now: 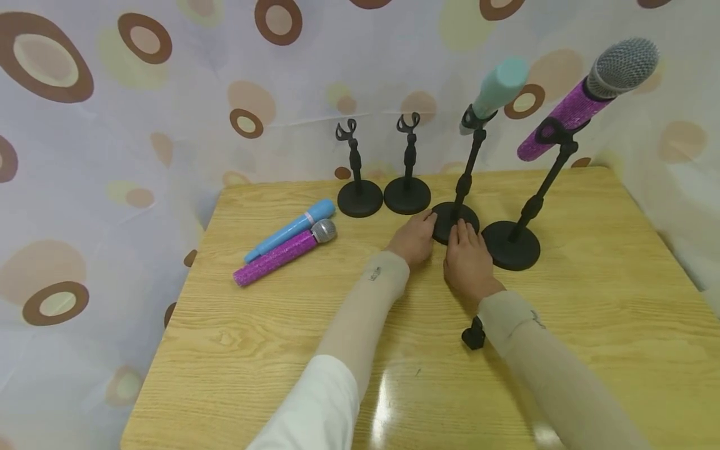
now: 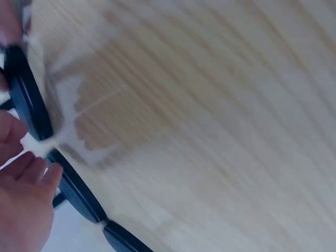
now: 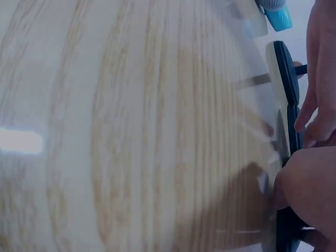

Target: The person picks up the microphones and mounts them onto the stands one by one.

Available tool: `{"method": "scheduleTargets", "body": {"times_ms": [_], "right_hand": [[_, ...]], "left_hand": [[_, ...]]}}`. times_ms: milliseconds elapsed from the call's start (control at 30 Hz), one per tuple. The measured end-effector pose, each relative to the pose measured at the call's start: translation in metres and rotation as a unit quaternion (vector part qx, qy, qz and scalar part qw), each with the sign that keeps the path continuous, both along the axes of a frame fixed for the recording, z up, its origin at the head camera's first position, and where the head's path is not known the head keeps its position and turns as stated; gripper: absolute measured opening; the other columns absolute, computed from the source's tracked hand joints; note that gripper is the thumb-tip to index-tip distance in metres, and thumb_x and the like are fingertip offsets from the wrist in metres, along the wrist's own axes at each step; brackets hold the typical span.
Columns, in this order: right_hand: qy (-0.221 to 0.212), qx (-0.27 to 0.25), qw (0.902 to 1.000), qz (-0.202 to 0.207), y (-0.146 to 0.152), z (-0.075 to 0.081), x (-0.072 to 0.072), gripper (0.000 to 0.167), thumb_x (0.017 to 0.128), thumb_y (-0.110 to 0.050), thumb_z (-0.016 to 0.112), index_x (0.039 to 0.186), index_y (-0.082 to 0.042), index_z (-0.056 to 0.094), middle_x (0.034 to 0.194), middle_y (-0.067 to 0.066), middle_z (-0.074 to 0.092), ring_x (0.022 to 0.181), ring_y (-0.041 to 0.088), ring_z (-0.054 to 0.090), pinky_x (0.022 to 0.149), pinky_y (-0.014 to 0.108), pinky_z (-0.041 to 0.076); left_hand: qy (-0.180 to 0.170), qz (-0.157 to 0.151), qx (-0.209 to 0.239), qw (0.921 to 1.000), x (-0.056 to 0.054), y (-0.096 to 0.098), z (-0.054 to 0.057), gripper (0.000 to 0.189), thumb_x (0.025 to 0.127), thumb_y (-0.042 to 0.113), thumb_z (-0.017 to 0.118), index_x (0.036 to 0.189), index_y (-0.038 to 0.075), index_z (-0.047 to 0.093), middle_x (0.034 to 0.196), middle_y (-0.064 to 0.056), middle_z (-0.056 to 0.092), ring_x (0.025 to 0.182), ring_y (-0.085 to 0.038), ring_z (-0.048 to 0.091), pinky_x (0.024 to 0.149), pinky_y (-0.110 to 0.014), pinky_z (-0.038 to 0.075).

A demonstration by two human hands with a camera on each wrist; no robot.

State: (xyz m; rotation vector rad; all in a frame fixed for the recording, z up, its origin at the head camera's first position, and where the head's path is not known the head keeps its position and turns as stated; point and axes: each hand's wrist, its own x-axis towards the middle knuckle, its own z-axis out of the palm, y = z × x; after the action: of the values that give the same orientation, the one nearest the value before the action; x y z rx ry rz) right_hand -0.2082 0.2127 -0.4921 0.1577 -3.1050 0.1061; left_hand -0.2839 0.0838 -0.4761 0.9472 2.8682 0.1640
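Observation:
Both hands are at the round black base of a microphone stand (image 1: pixel 464 185) that carries a mint-green microphone (image 1: pixel 502 84), tilted upward. My left hand (image 1: pixel 415 240) grips the left edge of that base with bent fingers. From the front right, my right hand (image 1: pixel 469 262) rests fairly straight fingertips on it. In the left wrist view the base (image 2: pixel 29 94) shows between the two hands. To the right, another stand (image 1: pixel 531 209) bears a glittery purple microphone (image 1: pixel 574 112) with a silver mesh head. The right wrist view shows fingers (image 3: pixel 323 79) over the row of bases.
Two stands without microphones, one (image 1: pixel 357 169) left of the other (image 1: pixel 409 165), stand along the back edge. A blue microphone (image 1: pixel 289 231) and a purple microphone (image 1: pixel 275 256) lie side by side on the wooden table (image 1: pixel 253 350). Patterned cloth (image 1: pixel 191 125) hangs behind.

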Motion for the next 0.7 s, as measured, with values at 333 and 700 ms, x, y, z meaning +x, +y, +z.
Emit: {"method": "scheduleTargets", "body": {"times_ms": [333, 700], "right_hand": [[0.044, -0.048, 0.9945, 0.082, -0.035, 0.007, -0.023, 0.040, 0.098, -0.012, 0.050, 0.128, 0.014, 0.054, 0.135, 0.031, 0.052, 0.125, 0.045, 0.052, 0.105, 0.056, 0.045], [-0.109, -0.035, 0.9899, 0.084, -0.039, 0.024, -0.083, 0.062, 0.101, -0.015, 0.048, 0.150, 0.013, 0.024, 0.159, 0.034, 0.016, 0.146, 0.050, 0.023, 0.118, 0.060, 0.026]], "left_hand": [[0.041, 0.074, -0.035, 0.9958, -0.023, -0.032, -0.017, 0.055, 0.105, 0.024, 0.045, 0.155, 0.007, 0.029, 0.163, -0.009, 0.028, 0.149, -0.023, 0.032, 0.113, -0.034, 0.042], [0.039, 0.089, -0.098, 0.9904, -0.028, -0.029, -0.008, 0.050, 0.107, 0.019, 0.042, 0.155, 0.011, 0.030, 0.161, -0.006, 0.029, 0.146, -0.018, 0.035, 0.103, -0.040, 0.052]]}}
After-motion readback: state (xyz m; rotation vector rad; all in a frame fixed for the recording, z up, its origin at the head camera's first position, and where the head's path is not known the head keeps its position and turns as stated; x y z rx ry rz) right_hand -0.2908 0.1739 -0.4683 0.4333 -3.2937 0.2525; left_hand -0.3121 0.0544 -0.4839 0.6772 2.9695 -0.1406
